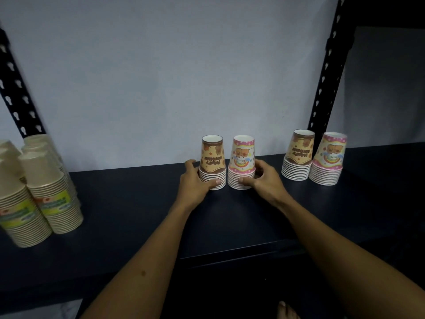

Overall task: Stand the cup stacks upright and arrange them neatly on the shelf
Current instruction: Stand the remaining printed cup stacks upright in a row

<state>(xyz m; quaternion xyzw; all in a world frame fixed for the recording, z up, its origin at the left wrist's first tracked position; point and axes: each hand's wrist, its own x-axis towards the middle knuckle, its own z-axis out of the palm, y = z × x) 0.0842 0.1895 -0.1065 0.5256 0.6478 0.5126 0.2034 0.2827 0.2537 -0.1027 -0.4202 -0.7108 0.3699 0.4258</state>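
Mid-shelf, two stacks of printed paper cups upside down, side by side and nearly touching: brown cup stack (212, 162) on the left, pink cup stack (242, 163) on the right. Left hand (195, 180) curled round the brown stack's lower rims, thumb (215, 181) across the near side, fingers wrapped behind the left side. Right hand (262, 178) curled the same way round the pink stack's base, thumb in front, fingers hidden behind the right side. Both stacks upright on the dark shelf (138, 215), toward its far half, near the pale wall (161, 77). Farther right, well apart, second brown stack (299, 155) and second pink stack (327, 158), also inverted, just beside each other by the black slotted upright (326, 72). At the far left edge, a cluster of tall beige cup stacks (36, 189) with green labels, leaning in the wide view. Bare toes (286, 310) low at the bottom edge.
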